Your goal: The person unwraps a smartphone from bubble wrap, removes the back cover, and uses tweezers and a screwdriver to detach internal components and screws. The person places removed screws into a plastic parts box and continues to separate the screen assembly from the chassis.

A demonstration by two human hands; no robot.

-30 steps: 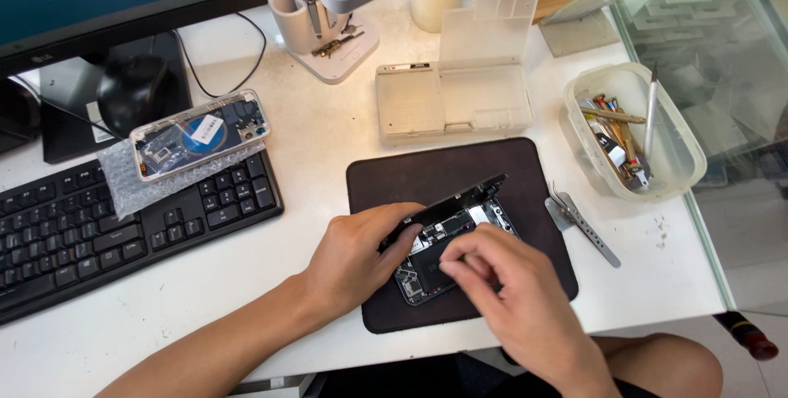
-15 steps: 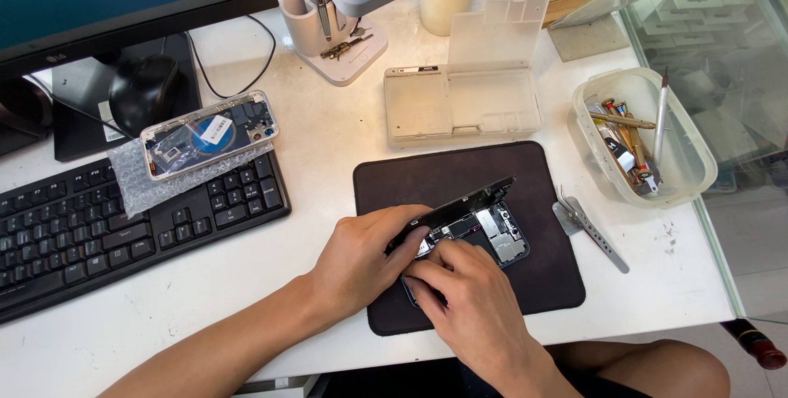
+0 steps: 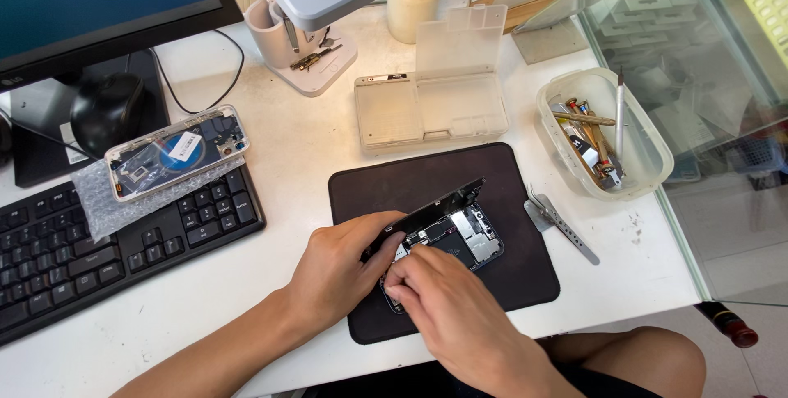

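Smartphone [image 3: 460,238] lies opened on the dark work mat [image 3: 369,193], its screen panel [image 3: 435,209] lifted on edge. Left hand [image 3: 336,271] holds this panel up with curled fingers; right hand [image 3: 447,304] presses narrow fingertips on the inner parts. I judge it light, thin and fragile, best held by the frame edges. Tweezers [image 3: 562,226] lie just beside the mat, a keyboard [image 3: 98,258] further left.

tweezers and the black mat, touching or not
Touching. The head view shows the tweezers lying with their left end over the right edge of the black mat.
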